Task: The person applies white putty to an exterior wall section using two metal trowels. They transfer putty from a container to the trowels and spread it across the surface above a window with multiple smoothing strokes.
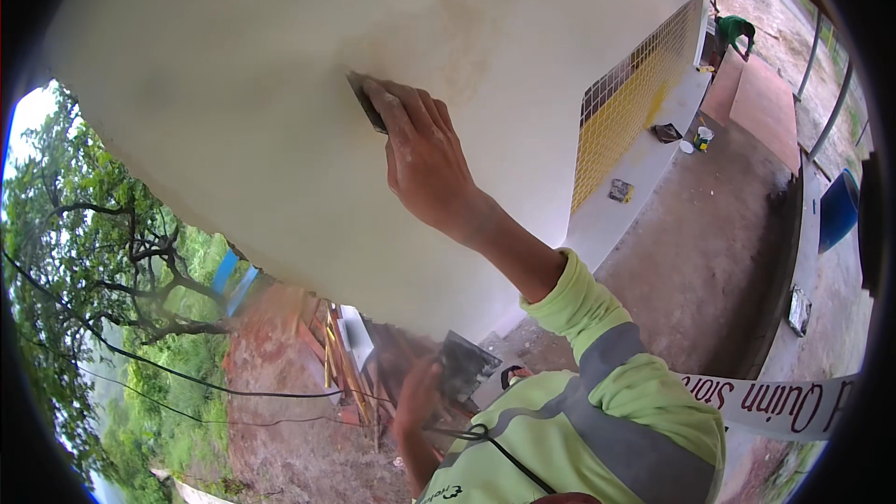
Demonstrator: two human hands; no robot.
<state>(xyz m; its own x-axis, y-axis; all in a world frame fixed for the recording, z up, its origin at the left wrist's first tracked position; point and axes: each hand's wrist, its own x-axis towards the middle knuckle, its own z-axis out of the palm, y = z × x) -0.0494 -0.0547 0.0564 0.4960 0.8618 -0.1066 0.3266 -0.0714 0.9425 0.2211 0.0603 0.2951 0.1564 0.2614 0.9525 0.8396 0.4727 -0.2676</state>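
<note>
My right hand (pixel 425 154) is raised against a pale plastered wall (pixel 252 103), its fingers closed round a dark flat scraper (pixel 367 105). The scraper's edge lies on or very close to the wall, below a brownish stained patch. Lower down, my left hand (pixel 420 392) is blurred by motion. It appears to grip the edge of a dark square putty board (pixel 467 366) with whitish smears. Its separate fingers cannot be made out.
Yellow and brown tiles (pixel 625 103) cover part of the wall at right, above a ledge with a smeared plate (pixel 621 190). A person (pixel 735 33) in green bends beside pinkish boards (pixel 761 107). Timber pieces (pixel 341 359) lie below; a black cable (pixel 187 383) crosses the left.
</note>
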